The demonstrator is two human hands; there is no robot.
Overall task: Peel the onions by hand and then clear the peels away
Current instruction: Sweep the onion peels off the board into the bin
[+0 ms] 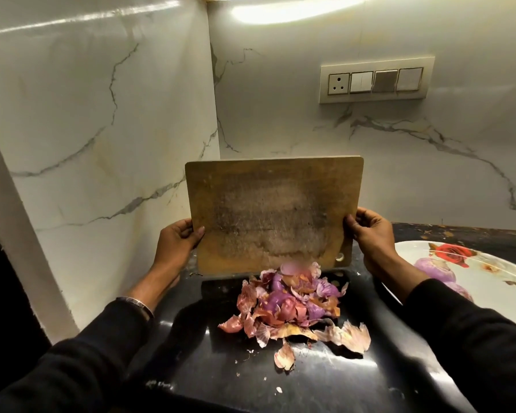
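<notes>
A worn wooden cutting board (273, 213) stands tilted almost upright over the black counter. My left hand (178, 241) grips its left edge and my right hand (370, 231) grips its right edge. Below the board's lower edge a heap of pink, purple and papery onion peels (289, 305) lies on the counter, with a few loose flakes nearer me. Peeled purple onions (435, 268) rest on a white plate (495, 281) at the right, partly hidden by my right forearm.
The black counter (325, 380) runs into a corner of white marble wall. A switch panel (376, 80) with a socket sits on the back wall. The rose-patterned plate takes up the counter's right side.
</notes>
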